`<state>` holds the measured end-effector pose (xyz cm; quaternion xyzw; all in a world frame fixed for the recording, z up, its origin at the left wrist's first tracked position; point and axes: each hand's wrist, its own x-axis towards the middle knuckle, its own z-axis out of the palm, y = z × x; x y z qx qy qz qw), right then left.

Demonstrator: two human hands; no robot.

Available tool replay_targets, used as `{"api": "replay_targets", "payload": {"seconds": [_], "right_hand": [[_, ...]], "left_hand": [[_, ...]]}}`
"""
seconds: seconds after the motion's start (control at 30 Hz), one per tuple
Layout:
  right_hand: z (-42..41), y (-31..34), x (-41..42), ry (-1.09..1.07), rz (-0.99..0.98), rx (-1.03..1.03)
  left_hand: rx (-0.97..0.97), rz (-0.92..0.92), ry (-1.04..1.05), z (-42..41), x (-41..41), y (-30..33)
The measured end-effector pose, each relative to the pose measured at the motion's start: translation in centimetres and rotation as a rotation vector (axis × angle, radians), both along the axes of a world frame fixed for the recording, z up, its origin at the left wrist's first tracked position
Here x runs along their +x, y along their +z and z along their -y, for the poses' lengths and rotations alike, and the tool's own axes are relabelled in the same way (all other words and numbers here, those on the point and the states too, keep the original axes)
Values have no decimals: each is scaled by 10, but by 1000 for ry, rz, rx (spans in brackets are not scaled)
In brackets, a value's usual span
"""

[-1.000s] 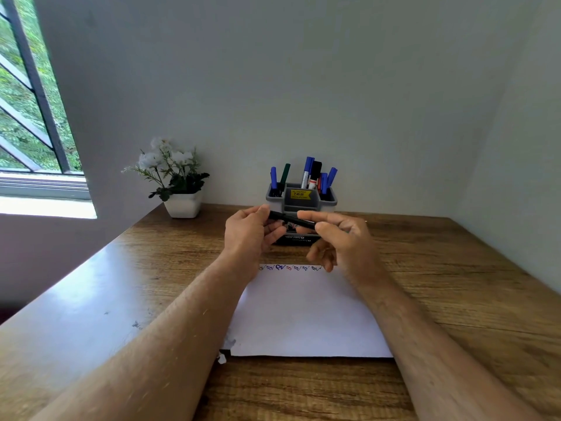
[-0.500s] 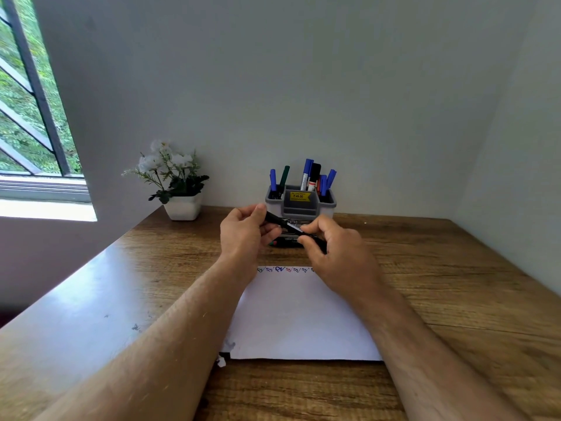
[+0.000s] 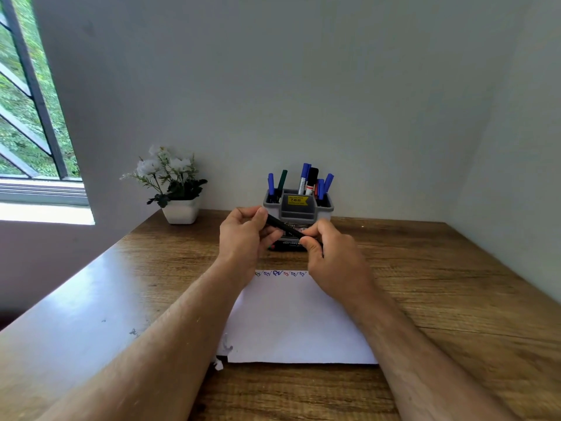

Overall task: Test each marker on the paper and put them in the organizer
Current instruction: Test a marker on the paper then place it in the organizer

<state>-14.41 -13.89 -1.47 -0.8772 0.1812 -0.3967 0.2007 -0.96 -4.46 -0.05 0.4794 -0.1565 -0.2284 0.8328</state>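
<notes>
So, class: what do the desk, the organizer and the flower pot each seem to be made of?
Desk: wood or wood-look laminate, glossy; grain lines and window glare show.
Organizer: grey plastic, matte; it has moulded compartments.
Flower pot: white, smooth; ceramic or plastic, the look leaves it open.

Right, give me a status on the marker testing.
Done: six scribbles line the top edge of the paper, and several markers stand in the organizer. In hand: the left hand and right hand both grip a black marker. Left: testing it, storing it, then the dark marker pack lying behind the hands.
</notes>
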Motion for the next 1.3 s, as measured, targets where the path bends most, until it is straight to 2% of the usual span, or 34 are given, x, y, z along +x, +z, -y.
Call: {"api": "replay_targets", "payload": {"seconds": [0.17, 0.37, 0.5, 0.67, 0.8, 0.93, 1.1, 1.3], "right_hand": [[-2, 2, 0, -1, -75, 21], [-2, 4, 1, 30, -63, 35], [3, 1, 5, -37, -5, 46], [8, -3, 4, -50, -85, 53], [9, -3, 8, -35, -141, 44], [8, -3, 9, -30, -178, 42], [10, -4, 6, -48, -154, 75], [10, -4, 9, -59, -159, 57]], "left_hand": [[45, 175, -64, 3, -10, 2], [77, 293, 49, 7, -11, 3], [84, 434, 179, 3, -9, 7], [101, 741, 366, -3, -7, 18], [19, 804, 473, 3, 1, 38], [29, 895, 586, 18, 14, 60], [160, 906, 595, 40, 33, 58], [492, 997, 459, 57, 45, 46]]}}
